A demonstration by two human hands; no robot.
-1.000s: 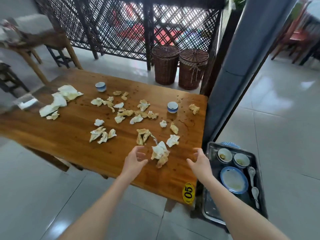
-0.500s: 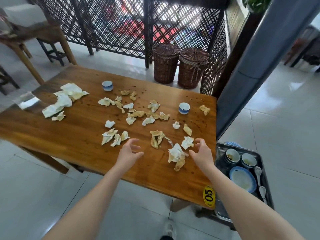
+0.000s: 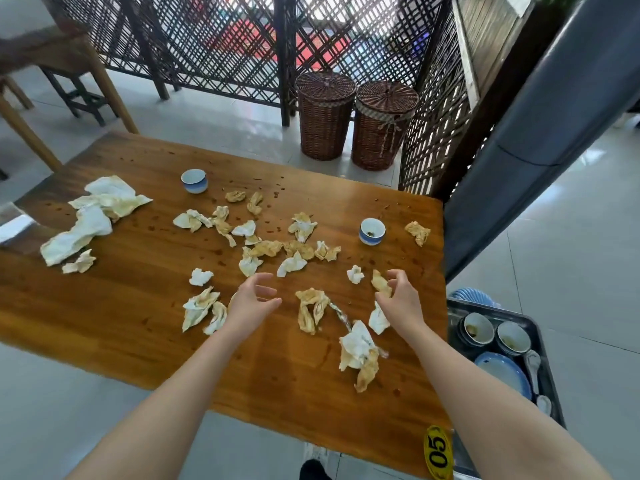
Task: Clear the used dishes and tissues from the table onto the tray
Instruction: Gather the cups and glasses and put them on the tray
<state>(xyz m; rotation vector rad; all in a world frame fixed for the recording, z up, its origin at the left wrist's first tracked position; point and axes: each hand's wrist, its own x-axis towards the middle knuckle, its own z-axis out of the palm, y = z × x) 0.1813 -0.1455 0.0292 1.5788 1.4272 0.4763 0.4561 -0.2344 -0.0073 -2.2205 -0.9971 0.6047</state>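
Several crumpled, stained tissues (image 3: 304,249) lie scattered over the wooden table (image 3: 131,306), with a larger pile (image 3: 93,216) at the far left. Two small blue-and-white cups stand on it, one at the back (image 3: 194,180) and one toward the right (image 3: 372,231). My left hand (image 3: 252,303) hovers open over the table's middle, beside a tissue (image 3: 201,306). My right hand (image 3: 403,301) has its fingers loosely curved around a small tissue (image 3: 378,283), not closed on it. The metal tray (image 3: 545,344) sits low at the right and holds bowls, a blue plate and spoons.
Two lidded wicker baskets (image 3: 325,119) stand behind the table against a dark lattice screen (image 3: 221,46). A grey pillar (image 3: 512,174) rises at the table's right end. A yellow "05" tag (image 3: 438,452) marks the near corner. Another wooden table (image 3: 52,60) is at the far left.
Both hands have moved forward over the table. The right hand went from the near right edge past the big tissue to a small one farther in. The view shifted closer.
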